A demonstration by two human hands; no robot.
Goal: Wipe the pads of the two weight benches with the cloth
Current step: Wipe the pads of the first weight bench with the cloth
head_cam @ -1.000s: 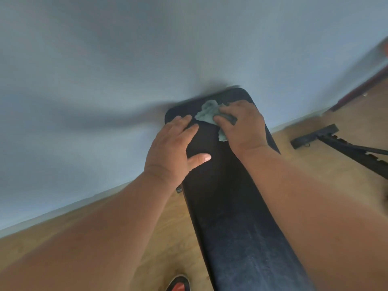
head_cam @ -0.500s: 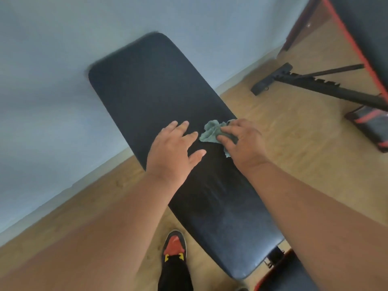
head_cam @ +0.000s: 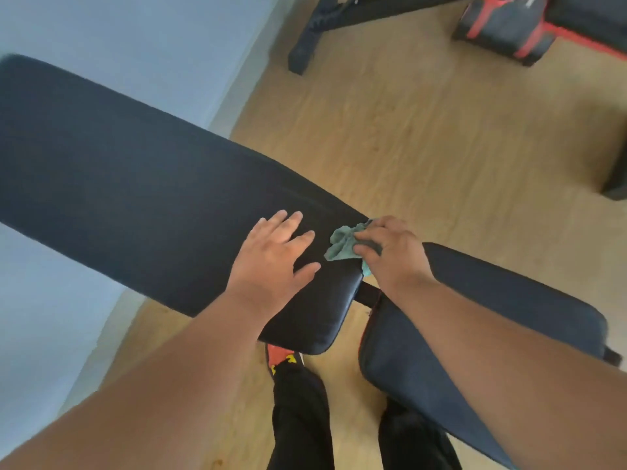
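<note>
A long black back pad [head_cam: 135,184] of a weight bench runs from the upper left toward the centre. My left hand [head_cam: 271,259] lies flat on its near end, fingers spread. My right hand [head_cam: 393,252] grips a crumpled teal cloth [head_cam: 342,244] and presses it against the pad's right corner. Just to the right, across a narrow gap, is the same bench's black seat pad [head_cam: 502,300] with red trim, partly hidden by my right forearm. A second bench with black and red padding [head_cam: 502,25] stands at the top right.
A pale blue wall [head_cam: 163,39] borders the wood floor [head_cam: 441,147] on the left. The second bench's black floor foot [head_cam: 305,45] sits at the top centre. My legs and a red and black shoe [head_cam: 283,357] stand under the pad's near end. A dark object [head_cam: 615,178] is at the right edge.
My right hand has wiped the cloth down the back pad from its far end to its near corner. My left hand slid along with it, and the view swung toward the seat pad.
</note>
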